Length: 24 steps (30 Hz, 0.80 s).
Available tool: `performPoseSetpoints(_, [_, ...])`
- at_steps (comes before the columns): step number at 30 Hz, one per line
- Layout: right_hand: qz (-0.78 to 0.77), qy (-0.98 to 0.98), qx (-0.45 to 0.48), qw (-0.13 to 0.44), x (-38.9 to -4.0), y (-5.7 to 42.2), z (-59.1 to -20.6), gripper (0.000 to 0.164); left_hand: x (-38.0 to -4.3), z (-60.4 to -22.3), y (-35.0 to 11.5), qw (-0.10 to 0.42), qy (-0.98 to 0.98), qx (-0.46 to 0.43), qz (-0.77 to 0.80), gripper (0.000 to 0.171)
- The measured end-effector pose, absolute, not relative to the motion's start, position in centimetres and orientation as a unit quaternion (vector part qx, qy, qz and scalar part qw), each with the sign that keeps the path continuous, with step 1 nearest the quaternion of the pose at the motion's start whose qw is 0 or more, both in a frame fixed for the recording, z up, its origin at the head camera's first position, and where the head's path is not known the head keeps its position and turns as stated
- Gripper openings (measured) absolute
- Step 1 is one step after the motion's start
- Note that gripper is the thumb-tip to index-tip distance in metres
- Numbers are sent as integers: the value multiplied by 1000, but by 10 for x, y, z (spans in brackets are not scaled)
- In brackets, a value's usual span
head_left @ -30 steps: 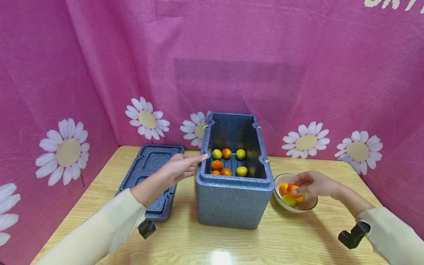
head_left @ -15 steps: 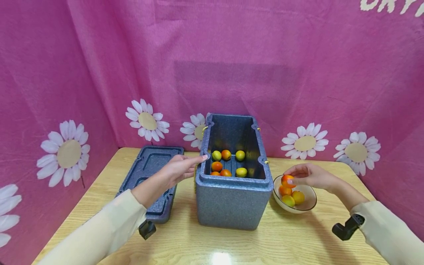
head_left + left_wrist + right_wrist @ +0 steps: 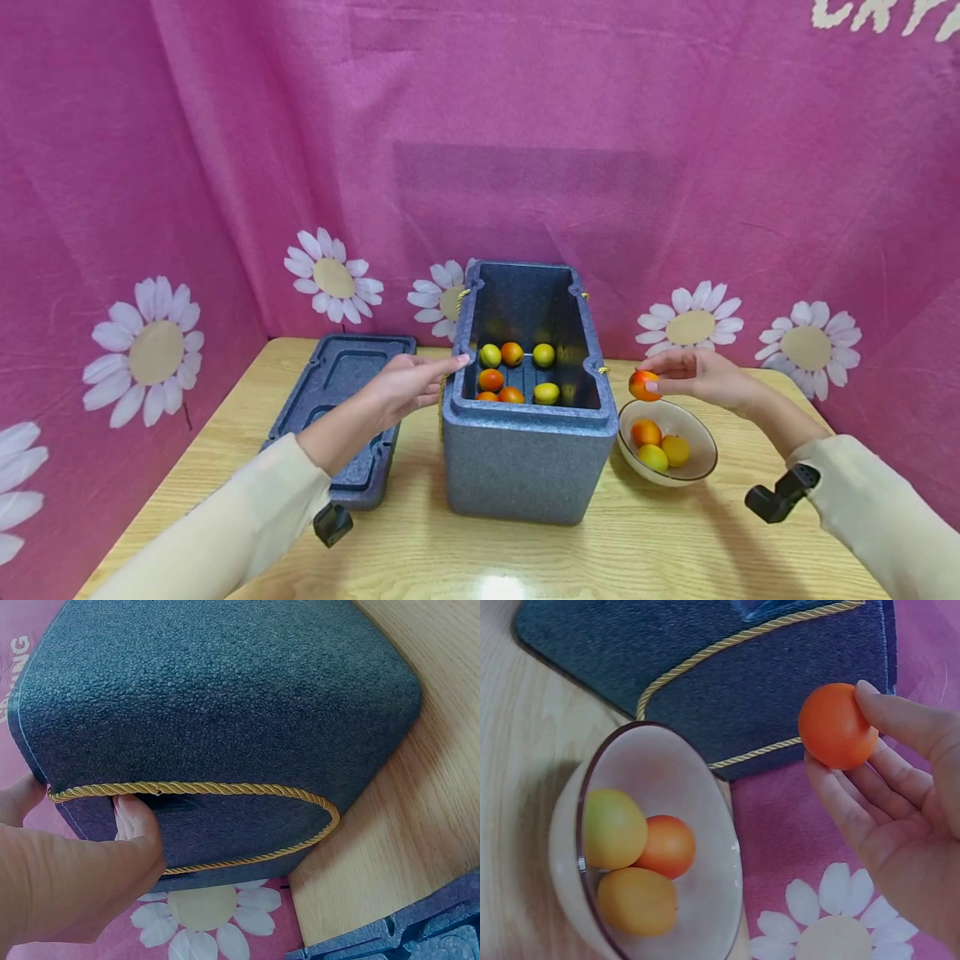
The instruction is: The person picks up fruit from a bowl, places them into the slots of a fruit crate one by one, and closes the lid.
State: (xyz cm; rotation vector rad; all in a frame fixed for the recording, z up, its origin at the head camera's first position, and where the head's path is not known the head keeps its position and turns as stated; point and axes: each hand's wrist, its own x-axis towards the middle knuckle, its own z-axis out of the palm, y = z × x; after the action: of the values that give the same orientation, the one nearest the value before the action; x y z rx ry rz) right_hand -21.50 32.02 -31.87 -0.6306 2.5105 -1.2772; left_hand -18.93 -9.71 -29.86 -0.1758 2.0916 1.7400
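- Your right hand (image 3: 701,382) pinches 1 orange fruit (image 3: 645,386), now raised higher, clear of the bowl (image 3: 705,473) below it.
- 3 fruits (image 3: 653,457) lie beneath that grip.
- Your left hand (image 3: 408,385) holds the box (image 3: 528,475) rim, as before.

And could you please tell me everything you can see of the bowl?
The bowl is round and cream-coloured, with a thin dark rim, and looks like glazed ceramic. It stands upright on the wooden table, right of the grey box; I can't tell whether they touch. An orange fruit, a yellow one and a yellow-green one lie inside. The right hand is nearby but not touching it.
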Motion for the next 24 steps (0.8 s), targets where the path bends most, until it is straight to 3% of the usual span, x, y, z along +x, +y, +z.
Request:
performPoseSetpoints(19, [-424,867,-249,86,-229,303,-282,31,-191,-299,-97,210,749,-65,625,84])
performPoseSetpoints(24, [-439,862,-230,104,-234,295,-266,28,-191,-298,-98,211,749,-69,624,83])
